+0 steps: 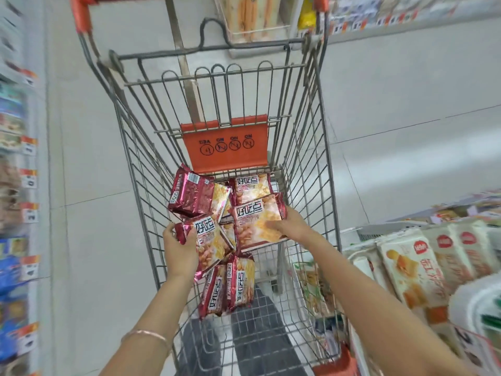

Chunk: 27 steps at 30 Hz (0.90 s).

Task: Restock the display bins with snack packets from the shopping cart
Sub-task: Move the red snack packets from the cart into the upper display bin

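1. Two hands are down in the shopping cart (141, 164), one packet each. The left fingers (190, 234) curl over the crimped end of a red biscuit packet (210, 241) with the thumb behind it, a firm pinch at nine o'clock of the pile.
2. The right fingers (272, 226) lie across the face of a second biscuit packet (256, 217), and the hand wraps its edge at three o'clock. That one is gripped too.
3. Best move now, I'd say: lift both straight up, clear of the wire walls. Hold by the sealed ends, because a squeeze in the middle would likely crack the biscuits.
4. Watch the left packet. It overlaps the loose packets (217, 291) at six o'clock and could drag one along.
5. Left hand (179, 252) has its back to the camera, with a bracelet (147, 334) further down the forearm. Right hand (292, 226) reaches in flatter. Both forearms run up from the six o'clock edge and converge.
6. The display bin (385, 225) sits at four o'clock with white packets (406, 267) in it, so a short swing right should do.
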{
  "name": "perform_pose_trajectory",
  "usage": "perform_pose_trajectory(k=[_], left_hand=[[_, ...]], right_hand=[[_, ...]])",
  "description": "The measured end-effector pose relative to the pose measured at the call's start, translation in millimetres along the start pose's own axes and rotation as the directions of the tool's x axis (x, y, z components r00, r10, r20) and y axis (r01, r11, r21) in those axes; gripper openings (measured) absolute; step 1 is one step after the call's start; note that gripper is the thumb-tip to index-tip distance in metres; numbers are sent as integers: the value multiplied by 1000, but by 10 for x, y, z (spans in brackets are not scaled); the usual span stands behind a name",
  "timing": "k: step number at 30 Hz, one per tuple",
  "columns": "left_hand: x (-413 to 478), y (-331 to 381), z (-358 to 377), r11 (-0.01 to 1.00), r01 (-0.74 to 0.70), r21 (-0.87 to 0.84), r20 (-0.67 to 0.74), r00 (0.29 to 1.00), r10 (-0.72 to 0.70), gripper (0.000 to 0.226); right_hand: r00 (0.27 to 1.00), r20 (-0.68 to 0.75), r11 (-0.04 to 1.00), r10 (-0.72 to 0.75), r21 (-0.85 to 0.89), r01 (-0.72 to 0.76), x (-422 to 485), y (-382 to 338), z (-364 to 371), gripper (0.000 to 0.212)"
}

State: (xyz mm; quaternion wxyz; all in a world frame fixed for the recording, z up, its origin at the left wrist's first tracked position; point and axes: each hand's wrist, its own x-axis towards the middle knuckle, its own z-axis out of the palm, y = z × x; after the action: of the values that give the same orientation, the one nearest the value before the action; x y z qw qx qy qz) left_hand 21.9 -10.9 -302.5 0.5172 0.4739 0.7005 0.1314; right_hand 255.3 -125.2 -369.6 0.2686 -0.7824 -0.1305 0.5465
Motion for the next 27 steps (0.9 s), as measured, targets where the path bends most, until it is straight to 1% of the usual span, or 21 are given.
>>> perform_pose_trajectory(k=[1, 2, 3, 4, 6, 7, 8, 9, 10, 11, 12, 13, 15, 16, 18, 19, 21, 22, 24, 26, 27], left_hand=[[-5, 30, -38, 1000, 17, -11, 11, 1000, -17, 52], [-41, 86, -83, 999, 36, -40, 33, 999, -35, 54], [-43, 113, -131, 996, 74, -57, 71, 995, -70, 56], [-54, 136, -161, 991, 112, -69, 137, 985, -102, 63], [-147, 192, -236, 969, 232, -89, 304, 932, -195, 84], [-205, 229, -290, 952, 284, -115, 392, 893, -220, 84], [-349, 330, -362, 938, 312, -153, 473, 856, -208, 74], [-448, 399, -424, 935, 321, -153, 559, 808, -186, 68], [-547, 454, -473, 951, 285, -118, 618, 771, -154, 75], [-669, 507, -548, 970, 235, -54, 668, 731, -140, 90], [-802, 564, -590, 986, 169, 10, 671, 729, -132, 107], [-848, 582, -623, 992, 112, 65, 700, 703, -126, 122], [-895, 597, -654, 994, 2, 114, 689, 720, -80, 146], [-1052, 699, -708, 991, -43, 128, 691, 721, -58, 155], [-1340, 918, -794, 990, -111, 86, 730, 683, 13, 164], [-1461, 1015, -814, 987, -152, 49, 759, 648, 62, 163], [-1918, 1279, -890, 969, -246, 2, 798, 585, 146, 159], [-2077, 1390, -865, 962, -271, -14, 812, 559, 170, 152], [-2499, 1603, -834, 931, -355, -86, 843, 472, 258, 132], [-2986, 1795, -788, 906, -408, -113, 871, 399, 288, 108], [-3222, 1874, -755, 894, -424, -141, 888, 344, 304, 99]], right_hand=[[993, 119, 986, 0, 165, -20, -163, -101, -65, 74], [967, 253, 956, -12, 286, -64, -352, -202, -107, 67], [931, 364, 928, -27, 356, -112, -541, -285, -114, 62], [899, 436, 914, -47, 382, -138, -706, -351, -93, 60], [867, 491, 905, -80, 401, -143, -997, -418, 0, 51], [867, 489, 895, -93, 424, -143, -1129, -433, 53, 48], [868, 484, 885, -109, 445, -137, -1248, -435, 104, 44], [870, 478, 877, -122, 463, -131, -1378, -443, 152, 41], [875, 466, 875, -134, 469, -116, -1492, -431, 192, 40], [881, 452, 871, -142, 480, -106, -1641, -433, 226, 42], [892, 426, 868, -153, 489, -85, -1794, -436, 247, 43], [908, 387, 866, -160, 496, -59, -1944, -440, 252, 41], [938, 295, 867, -180, 499, 10, -2230, -463, 225, 41], [951, 245, 869, -190, 492, 47, -2388, -480, 195, 48], [969, 132, 867, -209, 483, 121, -2720, -514, 90, 63], [972, 76, 859, -221, 486, 157, -2889, -514, 22, 65], [966, -43, 834, -256, 495, 243, -3300, -524, -130, 60], [958, -104, 820, -267, 497, 282, -3507, -521, -235, 57], [930, -231, 795, -286, 485, 365, -3981, -507, -437, 57], [886, -351, 758, -304, 474, 448, -4485, -442, -665, 55], [860, -400, 738, -317, 465, 488, -4741, -405, -765, 54]])
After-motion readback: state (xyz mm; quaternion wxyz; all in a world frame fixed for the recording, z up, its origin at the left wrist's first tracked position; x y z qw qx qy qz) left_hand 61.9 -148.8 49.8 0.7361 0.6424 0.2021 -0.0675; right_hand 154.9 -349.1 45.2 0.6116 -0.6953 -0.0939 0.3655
